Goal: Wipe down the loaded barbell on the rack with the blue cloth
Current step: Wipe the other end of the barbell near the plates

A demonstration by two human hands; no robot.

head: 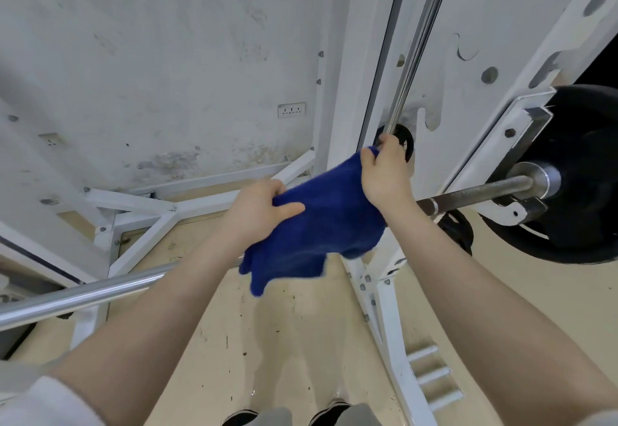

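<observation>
Blue cloth [314, 221], draped over the barbell [475, 195], is gripped by both hands [257, 211] [384, 174].

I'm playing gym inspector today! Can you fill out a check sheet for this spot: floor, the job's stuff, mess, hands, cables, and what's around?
Surface: beige floor with dark specks and scuffs.
Job's things: blue cloth held up in front of the barbell; black weight plate loaded on its right end.
Clutter: nothing seen.
Grippers: left hand grips the cloth's lower part; right hand pinches its top corner.
Cables: nothing seen.
Surroundings: white rack, stained white wall, wall socket, chrome bar at lower left.
</observation>
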